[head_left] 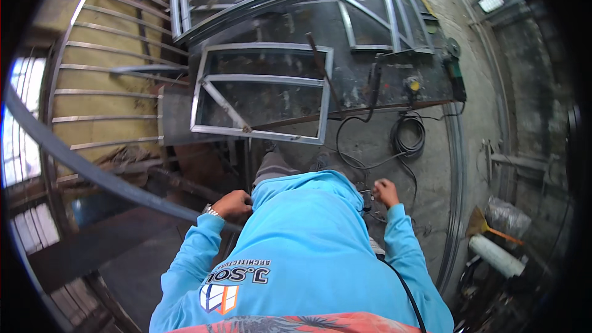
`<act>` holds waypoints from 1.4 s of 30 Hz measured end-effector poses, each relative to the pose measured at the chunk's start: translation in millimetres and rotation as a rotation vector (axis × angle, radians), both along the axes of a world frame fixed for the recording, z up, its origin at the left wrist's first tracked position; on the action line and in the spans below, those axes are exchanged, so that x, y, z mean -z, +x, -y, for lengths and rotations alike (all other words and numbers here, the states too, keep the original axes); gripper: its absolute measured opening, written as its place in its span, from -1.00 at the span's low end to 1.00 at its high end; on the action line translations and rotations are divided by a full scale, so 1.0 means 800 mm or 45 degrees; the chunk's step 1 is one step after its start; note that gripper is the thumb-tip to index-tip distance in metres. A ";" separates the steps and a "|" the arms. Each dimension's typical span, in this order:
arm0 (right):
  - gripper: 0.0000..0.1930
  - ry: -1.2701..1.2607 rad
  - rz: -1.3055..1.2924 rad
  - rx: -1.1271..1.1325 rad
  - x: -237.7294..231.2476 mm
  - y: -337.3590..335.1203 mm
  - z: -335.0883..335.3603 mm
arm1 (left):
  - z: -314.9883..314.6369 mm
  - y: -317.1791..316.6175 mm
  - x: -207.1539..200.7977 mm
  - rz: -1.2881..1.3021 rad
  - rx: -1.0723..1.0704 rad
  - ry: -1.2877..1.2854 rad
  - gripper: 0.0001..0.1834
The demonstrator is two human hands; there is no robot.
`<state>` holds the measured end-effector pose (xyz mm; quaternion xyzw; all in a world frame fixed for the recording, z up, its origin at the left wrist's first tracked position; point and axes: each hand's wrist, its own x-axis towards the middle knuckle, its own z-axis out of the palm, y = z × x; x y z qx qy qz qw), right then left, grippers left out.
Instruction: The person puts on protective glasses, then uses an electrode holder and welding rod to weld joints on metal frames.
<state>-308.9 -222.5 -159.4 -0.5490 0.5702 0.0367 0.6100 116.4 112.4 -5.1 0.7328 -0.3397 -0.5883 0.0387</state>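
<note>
At the left edge of my light-blue shirt (302, 209), my left hand (234, 205) hangs with curled fingers against the hem. The fingertips are partly hidden, so what they hold cannot be made out. On the other side, my right hand (386, 193) is loosely closed and nothing shows in it. A small dark device (367, 200) sits beside it at my waist. In front of me a rectangular metal frame (329, 92) with a cross bar and a diagonal piece lies on the dark worktable (271, 108). A thin rusty bar (322, 68) crosses its right side.
More metal frames (246, 9) lie at the back. To the right are a black-handled tool (374, 80) on a cable, a yellow round object (413, 84), a green angle grinder (455, 74) and a coiled black cable (408, 137). A long bar (92, 176) slants along my left.
</note>
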 end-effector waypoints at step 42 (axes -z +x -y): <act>-0.77 -0.814 0.741 0.517 -0.157 0.157 0.000 | 0.206 0.046 0.008 0.295 0.421 -0.954 -0.57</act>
